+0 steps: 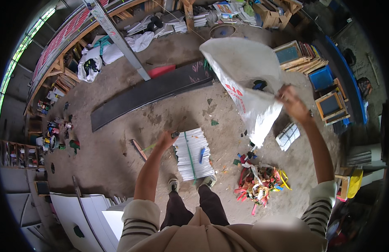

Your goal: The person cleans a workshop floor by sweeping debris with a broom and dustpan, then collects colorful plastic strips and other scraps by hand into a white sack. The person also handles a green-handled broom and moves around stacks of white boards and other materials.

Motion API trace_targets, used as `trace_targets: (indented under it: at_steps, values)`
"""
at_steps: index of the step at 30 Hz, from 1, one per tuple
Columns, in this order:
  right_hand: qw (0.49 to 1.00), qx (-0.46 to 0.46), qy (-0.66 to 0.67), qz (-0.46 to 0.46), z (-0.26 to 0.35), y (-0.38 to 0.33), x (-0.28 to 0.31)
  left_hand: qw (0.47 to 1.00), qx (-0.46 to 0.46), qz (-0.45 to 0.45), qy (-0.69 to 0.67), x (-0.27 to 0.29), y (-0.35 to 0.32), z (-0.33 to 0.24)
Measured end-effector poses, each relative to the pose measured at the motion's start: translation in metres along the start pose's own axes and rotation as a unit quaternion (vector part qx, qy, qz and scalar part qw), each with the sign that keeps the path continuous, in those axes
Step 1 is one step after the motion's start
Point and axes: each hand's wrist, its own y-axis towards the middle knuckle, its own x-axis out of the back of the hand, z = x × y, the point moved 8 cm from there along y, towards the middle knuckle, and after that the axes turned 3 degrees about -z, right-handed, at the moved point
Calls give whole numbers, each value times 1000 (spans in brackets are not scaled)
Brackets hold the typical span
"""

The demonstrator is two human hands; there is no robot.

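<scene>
My right hand [294,106], slightly blurred, grips the rim of a large white woven sack [240,59]. The sack gapes open, and something dark blue [259,85] lies inside it. My left hand [165,140] is closed on a small dark object [175,135] whose kind I cannot make out. Just beside that hand, a stack of white strips [188,161] lies on the floor in front of my feet, with a green band [190,155] around it. On top of the stack rests a slim blue tool [202,155], perhaps a cutter or pen.
A heap of colourful scraps [259,187] lies right of my feet, near a wrapped white bundle [288,136]. Long black sheets [148,96] lie ahead. Wood-framed boards [331,107] stand at right, a metal post [119,42] ahead left, white panels [72,214] near left.
</scene>
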Motion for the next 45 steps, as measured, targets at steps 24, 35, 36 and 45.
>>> trace_targets:
  at_steps: [24,35,36,45]
  values:
    - [855,-497,92,118,379,-69,-236,965,-67,242,73,-180,-45,114]
    - [825,-545,76,133,395,-86,-250,947,-209,223,102,-139,-114,175]
    - [823,-546,75,134,396,-79,-245,947,-211,214,113,-131,-118,178]
    - [717,-498,479,92,438,5,-261,962,-196,124,147,-70,-141,171]
